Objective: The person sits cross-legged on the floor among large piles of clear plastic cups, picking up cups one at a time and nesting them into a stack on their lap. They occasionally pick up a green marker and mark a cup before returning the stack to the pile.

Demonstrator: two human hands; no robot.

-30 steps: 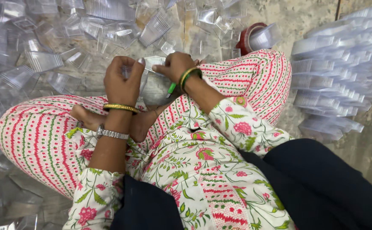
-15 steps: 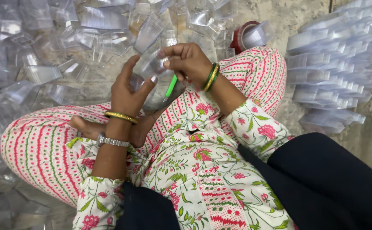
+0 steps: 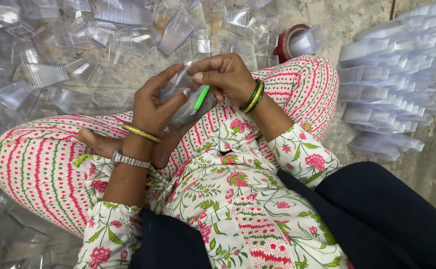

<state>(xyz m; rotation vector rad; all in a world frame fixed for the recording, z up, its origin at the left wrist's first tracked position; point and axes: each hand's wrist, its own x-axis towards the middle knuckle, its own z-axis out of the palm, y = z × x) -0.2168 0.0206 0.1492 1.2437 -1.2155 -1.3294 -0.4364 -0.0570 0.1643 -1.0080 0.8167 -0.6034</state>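
Left hand point(image 3: 155, 102) curls around a clear plastic cup point(image 3: 185, 97), fingers and thumb wrapped on its side, so it is closed on the cup. I see the right hand point(image 3: 225, 74) above it, fingertips pinched on the cup's upper edge, with a small green tool point(image 3: 200, 98) sticking down under the fingers; how it is gripped I cannot tell. The cup is over my lap, between both hands, near the crossed legs.

I judge this cup very light and thin, easy to dent or crack if squeezed, and smooth enough to slip. Best hold is around the side wall with gentle pressure, or at the rim where it is stiffer.

Both wrists bend inward, forearms coming from near side, elbows close to the body. Many loose cups point(image 3: 43, 74) lie on the far-left floor, and stacks point(image 3: 387, 74) at the right.
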